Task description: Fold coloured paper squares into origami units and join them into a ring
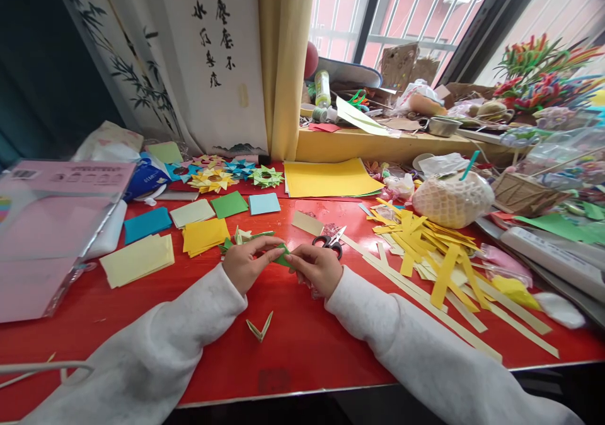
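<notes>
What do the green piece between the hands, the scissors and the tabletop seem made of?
Green piece: probably paper, matte, judging by its thin, crisp edges.
Scissors: blades likely steel, from their silvery look; dark handle loops seem plastic.
Tabletop: glossy red surface with pale reflections, perhaps paint or laminate; the core can't be told.

The left arm (pixel 142 349) and right arm (pixel 425 355) reach in from the lower corners and slant toward each other, both covered in light grey sleeves that end at the wrists. The left hand (pixel 246 264) is bare, knuckles upward, its thumb and index finger drawn into a pinch pointing inward. The right hand (pixel 321 266) faces it in a similar pinch, its lower fingers curled underneath. The two hands' fingertips sit very near each other.
</notes>
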Motion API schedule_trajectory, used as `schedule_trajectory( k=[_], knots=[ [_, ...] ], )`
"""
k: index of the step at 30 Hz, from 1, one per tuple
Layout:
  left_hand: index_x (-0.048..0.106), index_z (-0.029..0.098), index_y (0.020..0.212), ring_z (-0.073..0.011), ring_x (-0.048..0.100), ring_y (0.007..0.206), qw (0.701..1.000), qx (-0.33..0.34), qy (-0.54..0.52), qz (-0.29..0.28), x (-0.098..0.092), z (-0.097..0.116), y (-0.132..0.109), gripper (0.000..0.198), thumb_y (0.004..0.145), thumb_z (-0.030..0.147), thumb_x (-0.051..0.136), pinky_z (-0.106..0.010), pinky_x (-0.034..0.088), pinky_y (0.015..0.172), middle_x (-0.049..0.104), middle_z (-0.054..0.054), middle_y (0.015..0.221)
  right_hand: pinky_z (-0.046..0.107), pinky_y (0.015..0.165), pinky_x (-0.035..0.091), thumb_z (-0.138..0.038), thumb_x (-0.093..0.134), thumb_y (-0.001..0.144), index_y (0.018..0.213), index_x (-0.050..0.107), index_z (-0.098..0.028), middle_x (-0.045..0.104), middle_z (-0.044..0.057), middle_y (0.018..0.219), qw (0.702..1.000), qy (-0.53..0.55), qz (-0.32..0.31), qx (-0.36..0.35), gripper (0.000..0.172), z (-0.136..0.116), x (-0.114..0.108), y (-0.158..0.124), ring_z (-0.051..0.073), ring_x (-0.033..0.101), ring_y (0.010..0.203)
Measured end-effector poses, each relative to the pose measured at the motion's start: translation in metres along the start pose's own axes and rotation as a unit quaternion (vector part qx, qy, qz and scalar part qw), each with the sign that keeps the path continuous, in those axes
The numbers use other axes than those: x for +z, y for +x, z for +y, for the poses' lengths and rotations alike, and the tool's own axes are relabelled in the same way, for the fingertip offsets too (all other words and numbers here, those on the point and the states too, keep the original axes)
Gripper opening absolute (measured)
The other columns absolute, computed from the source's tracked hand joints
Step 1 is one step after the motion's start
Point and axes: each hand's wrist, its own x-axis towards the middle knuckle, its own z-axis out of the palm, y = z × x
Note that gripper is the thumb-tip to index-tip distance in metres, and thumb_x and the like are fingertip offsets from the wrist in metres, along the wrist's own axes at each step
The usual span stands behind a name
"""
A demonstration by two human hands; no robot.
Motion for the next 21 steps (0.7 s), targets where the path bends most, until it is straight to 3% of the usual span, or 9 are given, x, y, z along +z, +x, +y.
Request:
schedule_trajectory(
  k=[6, 10, 13, 17, 21],
  knots=[
    [0.062, 0.019, 0.072, -0.0122, 0.056, 0.058, 0.998, 0.01, 0.062, -0.006, 0.0007, 0.0054, -0.0034, 0.022, 0.072, 0.038, 0.05, -0.021, 0.043, 0.056, 0.063, 0.002, 0.063, 0.02, 0.041, 0.033, -0.038, 0.048, 0.075, 0.061, 0.052, -0.017, 0.053, -0.001, 0.048, 0.992, -0.117, 0.013, -0.046, 0.025, -0.0018, 0.0018, 0.0004, 0.008, 0.044, 0.041],
    [0.061, 0.018, 0.071, -0.0121, 0.054, 0.056, 0.998, -0.013, 0.053, 0.007, -0.0005, 0.0026, -0.002, 0.025, 0.074, 0.039, 0.048, -0.021, 0.042, 0.053, 0.059, 0.001, 0.058, 0.019, 0.038, 0.034, -0.039, 0.048, 0.075, 0.062, 0.051, -0.017, 0.051, -0.002, 0.046, 0.997, -0.073, -0.023, -0.03, 0.026, 0.0012, 0.0015, 0.0018, 0.007, 0.044, 0.038],
    [0.059, 0.017, 0.076, -0.0116, 0.054, 0.053, 0.999, -0.041, -0.004, -0.003, -0.0007, -0.0015, 0.0015, 0.025, 0.074, 0.039, 0.047, -0.023, 0.044, 0.053, 0.057, 0.001, 0.06, 0.019, 0.036, 0.036, -0.039, 0.045, 0.076, 0.069, 0.051, -0.017, 0.048, -0.004, 0.045, 0.999, -0.026, -0.042, -0.01, 0.024, 0.0053, 0.0005, 0.0026, 0.007, 0.044, 0.034],
    [0.053, 0.015, 0.083, -0.0108, 0.053, 0.045, 0.989, -0.076, -0.126, -0.022, 0.0003, -0.0013, 0.0044, 0.023, 0.07, 0.034, 0.054, -0.024, 0.045, 0.047, 0.056, 0.002, 0.056, 0.019, 0.033, 0.036, -0.039, 0.045, 0.076, 0.069, 0.049, -0.017, 0.05, -0.003, 0.052, 1.0, -0.006, 0.007, -0.007, 0.023, 0.0069, -0.0022, 0.0036, 0.007, 0.044, 0.035],
    [0.053, 0.013, 0.083, -0.0117, 0.054, 0.041, 0.981, -0.1, -0.166, -0.026, 0.0009, 0.0041, 0.0037, 0.023, 0.069, 0.031, 0.056, -0.026, 0.048, 0.047, 0.055, 0.002, 0.047, 0.019, 0.035, 0.036, -0.039, 0.044, 0.077, 0.066, 0.048, -0.017, 0.049, -0.002, 0.052, 0.999, -0.03, 0.026, -0.033, 0.025, 0.0064, -0.006, 0.0054, 0.006, 0.044, 0.036]
  ],
)
